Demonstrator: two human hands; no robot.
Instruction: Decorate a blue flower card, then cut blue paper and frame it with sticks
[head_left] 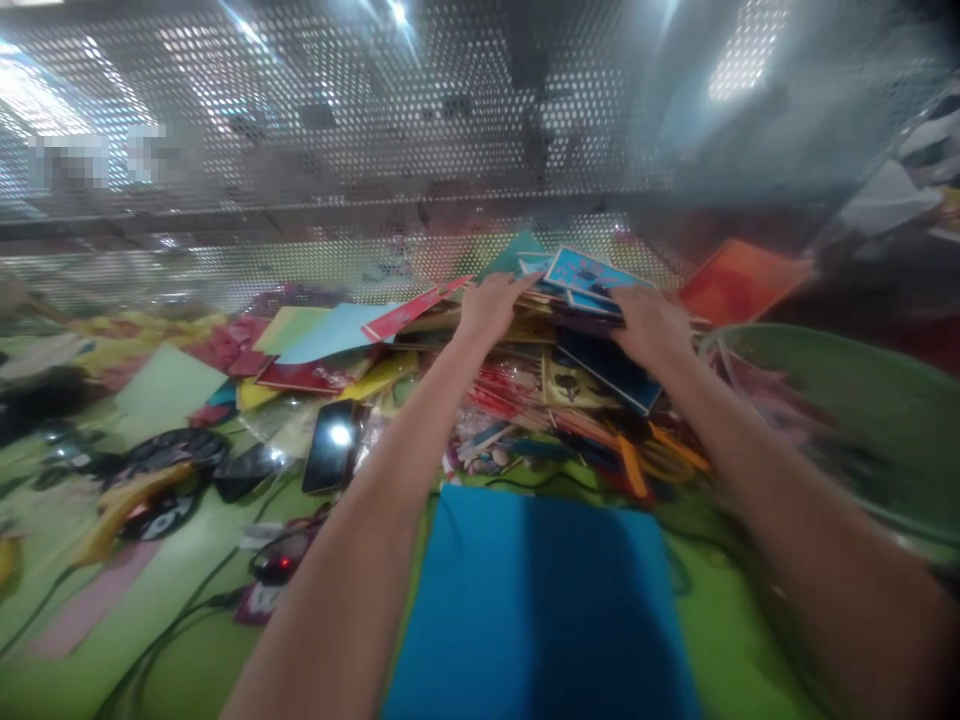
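Both arms stretch forward to a heaped pile of coloured papers and cards at the back of the table. My left hand [491, 305] lies on the pile's top with its fingers spread, beside a red card [416, 310]. On the right, my right hand [651, 318] rests at the edge of a blue printed card [589, 270]; its fingertips are blurred, and whether they grip the card cannot be made out. A dark blue card [607, 368] juts out below it. Nearer me, a large blue sheet [480, 600] lies flat on the green table.
A green basin [847, 420] stands at the right. Orange-handled scissors [664, 460] lie by the pile. Toward the left are a phone [328, 447], a yellow-handled tool [139, 500], a black round object [176, 450] and cables. A perforated metal panel [337, 130] rises behind.
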